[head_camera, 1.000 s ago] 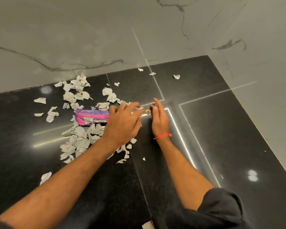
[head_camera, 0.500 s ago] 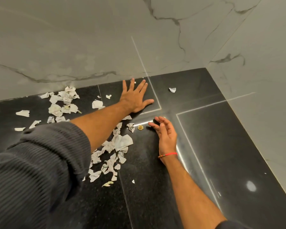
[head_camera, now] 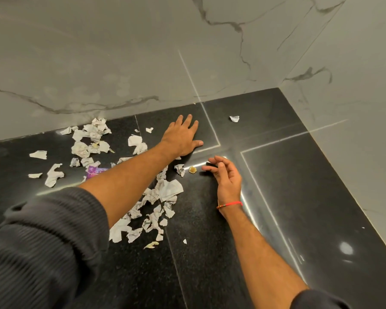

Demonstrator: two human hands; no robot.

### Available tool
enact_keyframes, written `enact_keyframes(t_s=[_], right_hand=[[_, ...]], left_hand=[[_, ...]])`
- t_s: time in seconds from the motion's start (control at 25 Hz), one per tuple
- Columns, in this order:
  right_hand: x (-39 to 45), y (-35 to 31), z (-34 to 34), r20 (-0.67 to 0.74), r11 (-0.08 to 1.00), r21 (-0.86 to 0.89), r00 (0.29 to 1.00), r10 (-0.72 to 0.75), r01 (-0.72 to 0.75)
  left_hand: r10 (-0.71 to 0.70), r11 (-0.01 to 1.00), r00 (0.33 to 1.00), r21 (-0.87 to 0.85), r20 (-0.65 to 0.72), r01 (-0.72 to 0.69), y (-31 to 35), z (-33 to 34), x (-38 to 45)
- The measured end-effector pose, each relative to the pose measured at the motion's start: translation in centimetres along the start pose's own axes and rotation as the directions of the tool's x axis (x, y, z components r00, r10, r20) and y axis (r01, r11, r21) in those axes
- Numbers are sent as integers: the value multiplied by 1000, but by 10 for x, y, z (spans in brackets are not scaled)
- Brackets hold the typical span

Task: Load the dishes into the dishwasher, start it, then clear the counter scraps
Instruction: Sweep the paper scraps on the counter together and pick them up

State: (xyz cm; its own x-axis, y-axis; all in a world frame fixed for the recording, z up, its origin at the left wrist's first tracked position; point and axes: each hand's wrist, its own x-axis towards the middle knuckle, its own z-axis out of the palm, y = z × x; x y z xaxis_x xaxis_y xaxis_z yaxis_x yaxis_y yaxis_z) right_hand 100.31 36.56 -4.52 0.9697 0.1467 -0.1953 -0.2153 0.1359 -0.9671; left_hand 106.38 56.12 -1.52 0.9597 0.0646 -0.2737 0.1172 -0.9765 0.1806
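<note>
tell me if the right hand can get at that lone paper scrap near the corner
Probably yes: the lone scrap lies on bare counter beyond the right hand, whose fingers hold nothing, and nothing stands between them.

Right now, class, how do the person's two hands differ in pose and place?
The left hand lies flat, palm down, fingers straight, far back by the wall; the right hand sits nearer, fingers loosely curled, palm turned sideways. The left reaches across the paper scraps; the right is beside a small brown scrap. Only the right wrist wears a red thread. Neither holds anything.
</note>
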Motion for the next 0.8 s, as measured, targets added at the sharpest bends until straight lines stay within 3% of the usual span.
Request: enact_keyframes(t_s=[0.08,0.16,0.24,0.28,0.36,0.44,0.56,0.64,0.72,0.8], right_hand=[[9,-8,2,-42,999,-34,999,32,-34],[38,-16,3,-101,945,-322,990,-95,58],[82,-28,3,-36,726,-671,972,-233,149],[105,-36,5,22,621,-761,964,-266,189],[143,-49,6,134,439,-874,972,-191,207],[158,-53,6,166,247,-956,986,1,160],[120,-32,27,271,118,-959,954,130,257],[65,-6,43,405,229,-897,911,79,378],[14,8,49,422,530,-763,906,-23,369],[-17,12,40,312,805,-546,948,-61,232]], left_hand=[[-36,999,997,-9,70,36,3,1,8],[-45,997,998,-53,54,48,5,0,8],[-45,997,998,-68,40,48,9,-1,-2],[-40,997,999,-70,30,42,10,-1,-10],[0,998,1000,-66,10,1,6,2,-37],[69,995,997,-71,-25,-70,-2,10,-73],[167,983,981,-62,-95,-173,-21,24,-127],[129,987,972,-64,-199,-144,-40,25,-137],[-29,995,968,-103,-250,4,-64,21,-125],[-164,979,979,-139,-120,147,-84,14,-109]])
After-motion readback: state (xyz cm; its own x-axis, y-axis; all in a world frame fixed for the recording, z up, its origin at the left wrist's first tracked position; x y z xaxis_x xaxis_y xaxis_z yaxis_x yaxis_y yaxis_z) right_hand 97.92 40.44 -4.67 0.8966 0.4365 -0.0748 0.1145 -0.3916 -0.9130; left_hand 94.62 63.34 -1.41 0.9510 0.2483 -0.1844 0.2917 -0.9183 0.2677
